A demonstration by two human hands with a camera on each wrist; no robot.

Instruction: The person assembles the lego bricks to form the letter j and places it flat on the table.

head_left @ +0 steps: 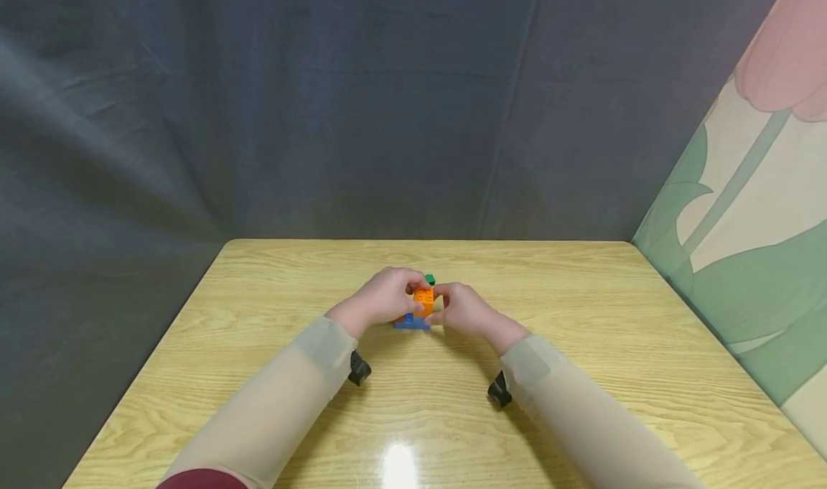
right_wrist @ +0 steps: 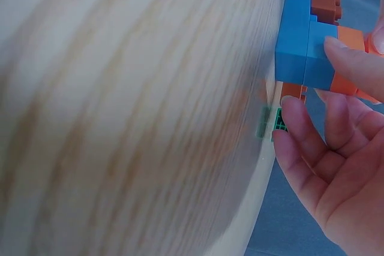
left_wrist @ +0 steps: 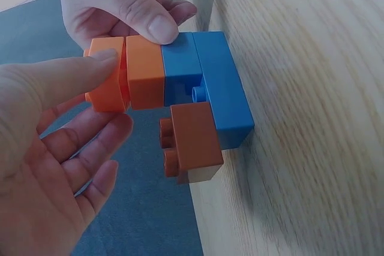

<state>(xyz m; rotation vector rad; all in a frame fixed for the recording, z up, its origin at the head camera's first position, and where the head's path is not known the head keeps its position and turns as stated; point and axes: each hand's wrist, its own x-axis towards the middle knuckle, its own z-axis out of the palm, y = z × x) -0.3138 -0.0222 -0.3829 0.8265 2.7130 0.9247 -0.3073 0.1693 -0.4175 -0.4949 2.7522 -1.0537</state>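
Note:
A small building-block stack stands on the table in front of both hands. In the left wrist view, a long blue brick (left_wrist: pixel 227 85) forms its base, with a smaller blue brick (left_wrist: pixel 182 58), an orange brick (left_wrist: pixel 146 76) and a top orange brick (left_wrist: pixel 108 94) above. A thin slanted gap shows between the two orange bricks. My left hand (head_left: pixel 388 295) pinches the top orange brick between thumb and fingers. From the other side, my right hand (head_left: pixel 466 309) holds the stack, its thumb on the smaller blue brick. A brown brick (left_wrist: pixel 198 139) sits beside the stack over the base's near end.
Behind the stack is a green brick (head_left: pixel 430 279). Another reddish-brown brick (right_wrist: pixel 292 90) shows partly past the base in the right wrist view. A dark curtain (head_left: pixel 388 115) hangs behind the wooden table (head_left: pixel 271 281), and a flower-patterned panel (head_left: pixel 762 259) borders its right side.

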